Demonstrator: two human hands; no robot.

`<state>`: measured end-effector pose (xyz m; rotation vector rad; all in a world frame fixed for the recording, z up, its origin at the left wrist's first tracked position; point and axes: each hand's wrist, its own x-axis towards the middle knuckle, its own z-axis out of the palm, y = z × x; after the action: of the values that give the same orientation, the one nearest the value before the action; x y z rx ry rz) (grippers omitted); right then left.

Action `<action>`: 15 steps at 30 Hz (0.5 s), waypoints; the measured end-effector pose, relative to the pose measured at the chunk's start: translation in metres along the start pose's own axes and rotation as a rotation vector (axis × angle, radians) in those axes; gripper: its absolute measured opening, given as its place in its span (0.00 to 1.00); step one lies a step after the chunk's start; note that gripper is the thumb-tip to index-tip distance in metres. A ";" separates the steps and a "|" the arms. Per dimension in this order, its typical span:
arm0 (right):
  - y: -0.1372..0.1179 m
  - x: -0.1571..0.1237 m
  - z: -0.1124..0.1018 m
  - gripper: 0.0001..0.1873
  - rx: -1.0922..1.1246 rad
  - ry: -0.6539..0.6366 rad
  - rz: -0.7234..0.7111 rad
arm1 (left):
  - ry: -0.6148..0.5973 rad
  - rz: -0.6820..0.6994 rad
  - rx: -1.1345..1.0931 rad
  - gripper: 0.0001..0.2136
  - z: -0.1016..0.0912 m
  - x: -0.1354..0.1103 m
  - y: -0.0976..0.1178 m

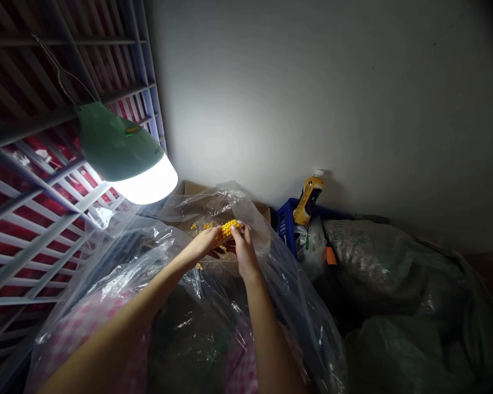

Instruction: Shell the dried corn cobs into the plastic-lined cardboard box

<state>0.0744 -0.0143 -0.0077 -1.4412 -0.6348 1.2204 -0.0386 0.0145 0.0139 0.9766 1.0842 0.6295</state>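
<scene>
Head view: one yellow corn cob [229,231], clamped between my left hand [201,244] and right hand [244,250], held over a cardboard box [188,189] inside a clear plastic bag [205,203]; loose kernels [200,225] lay just beside.

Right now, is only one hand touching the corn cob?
No, the left hand and the right hand both grip the yellow corn cob.

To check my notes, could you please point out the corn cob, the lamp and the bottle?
corn cob [229,231]: head view, on the yellow kernels.
lamp [115,145]: head view, on the green shade.
bottle [308,200]: head view, on the yellow body.
</scene>
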 end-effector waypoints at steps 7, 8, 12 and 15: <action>0.003 0.001 0.008 0.23 -0.453 0.146 -0.136 | 0.178 0.136 0.403 0.26 0.014 -0.001 -0.017; 0.003 0.001 0.009 0.23 -0.503 0.151 -0.157 | 0.170 0.130 0.379 0.27 0.015 -0.001 -0.018; 0.008 0.000 0.013 0.21 -0.623 0.156 -0.260 | 0.156 0.059 0.210 0.27 0.015 -0.001 -0.021; 0.012 -0.001 0.016 0.21 -0.628 0.172 -0.317 | 0.115 -0.062 0.076 0.26 0.012 0.000 -0.022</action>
<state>0.0568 -0.0126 -0.0162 -1.8432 -1.1423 0.6586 -0.0286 0.0005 -0.0036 0.9776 1.2431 0.6037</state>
